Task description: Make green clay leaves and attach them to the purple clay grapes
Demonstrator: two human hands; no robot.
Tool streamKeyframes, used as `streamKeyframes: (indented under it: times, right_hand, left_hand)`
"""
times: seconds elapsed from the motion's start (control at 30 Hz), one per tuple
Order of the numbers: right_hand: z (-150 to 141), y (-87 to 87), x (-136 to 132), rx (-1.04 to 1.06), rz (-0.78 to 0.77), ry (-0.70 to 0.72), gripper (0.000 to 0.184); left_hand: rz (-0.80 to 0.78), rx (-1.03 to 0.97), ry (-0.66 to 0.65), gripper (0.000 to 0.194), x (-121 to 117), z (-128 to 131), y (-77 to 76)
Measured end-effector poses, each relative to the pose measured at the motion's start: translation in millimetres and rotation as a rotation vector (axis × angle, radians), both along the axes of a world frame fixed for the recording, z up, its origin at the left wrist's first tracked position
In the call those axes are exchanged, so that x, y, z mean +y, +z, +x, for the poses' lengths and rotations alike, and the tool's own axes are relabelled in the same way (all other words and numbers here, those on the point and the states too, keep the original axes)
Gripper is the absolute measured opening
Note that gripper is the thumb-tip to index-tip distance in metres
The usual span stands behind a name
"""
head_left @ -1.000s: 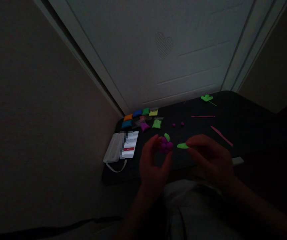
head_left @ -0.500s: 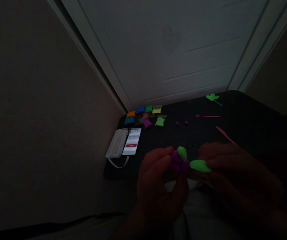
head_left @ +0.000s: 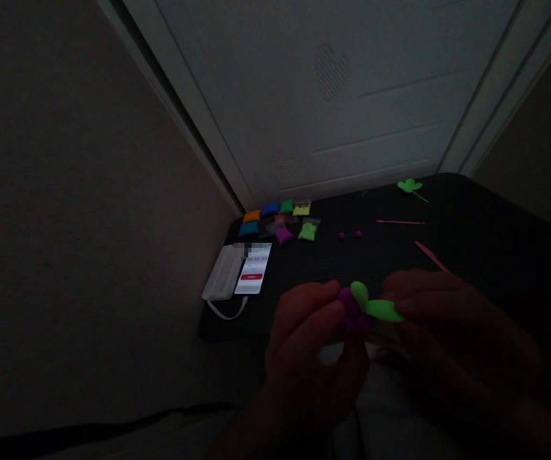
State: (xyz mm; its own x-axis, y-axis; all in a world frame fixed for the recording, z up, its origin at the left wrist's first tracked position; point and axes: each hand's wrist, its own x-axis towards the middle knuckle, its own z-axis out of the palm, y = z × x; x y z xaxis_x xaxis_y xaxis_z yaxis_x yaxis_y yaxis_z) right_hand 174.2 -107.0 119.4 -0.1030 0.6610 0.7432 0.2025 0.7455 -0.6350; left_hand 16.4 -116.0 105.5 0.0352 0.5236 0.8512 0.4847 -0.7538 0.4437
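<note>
While the dark bench [head_left: 314,265] spreads behind, the left hand [head_left: 304,351] and the right hand [head_left: 457,332] face each other at its near edge. The left fingers clamp a purple cluster [head_left: 348,301]; the right fingers pinch a long green leaf [head_left: 381,310], whose tip seems, in dim light, to touch the cluster's short leaf [head_left: 360,295].

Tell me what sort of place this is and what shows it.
Likely a dim room at home with a craft spot: a dark table stands by a pale, heart-patterned door or panel, and small colourful packets, apparently modelling clay, lie on the table.
</note>
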Motion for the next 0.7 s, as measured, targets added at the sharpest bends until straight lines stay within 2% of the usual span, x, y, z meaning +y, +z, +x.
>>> streamKeyframes:
  times: [0.23,0.5,0.7]
  right_hand:
    - [0,-0.6,2,-0.02,0.027,0.01,0.031]
    - [-6,-10.8,6,0.055,-0.035,0.028,0.037]
    - [-7,-13.2,8,0.01,-0.06,-0.061,0.029]
  left_hand:
    - [0.039,0.06,0.04,0.064,2,0,0.2]
    - [-0.019,0.049,-0.005,0.061,4,0,-1.5]
    - [-0.076,-0.038,-0.009,0.06,4,4,-5.0]
